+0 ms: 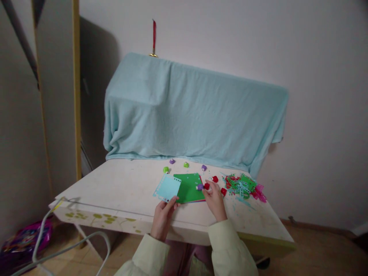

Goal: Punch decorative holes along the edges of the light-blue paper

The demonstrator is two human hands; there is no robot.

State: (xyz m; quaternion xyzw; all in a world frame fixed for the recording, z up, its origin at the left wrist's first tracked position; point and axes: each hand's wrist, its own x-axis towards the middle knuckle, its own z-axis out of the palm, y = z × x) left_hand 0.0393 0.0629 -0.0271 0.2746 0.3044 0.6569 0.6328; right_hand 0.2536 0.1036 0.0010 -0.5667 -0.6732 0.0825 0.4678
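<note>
At the near edge of the table (115,191), the left hand (162,218) pinches the light blue sheet (167,188) between thumb and fingers. Beside it, the right hand (215,201) touches a red punch (206,186) on the green sheet (188,188), though I cannot tell if it grips. Beyond lie paper scraps (243,186) and a draped blanket (189,115).

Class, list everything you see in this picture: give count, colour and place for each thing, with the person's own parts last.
table: one, whitish, centre
blanket: one, light blue, draped over something at the table's back
craft punches: about eight, green, purple and red, around the sheets
green sheet: one, flat on the table, red edge showing beneath
paper scraps: one pile, mixed colours, right of the sheets
cable: one, pale, lower left
bag: one, pink, on the floor, left
light blue sheet: one, punched edges, in the left hand
left hand: holds that sheet's corner
right hand: fingers at a red punch
sleeves: two, cream
</note>
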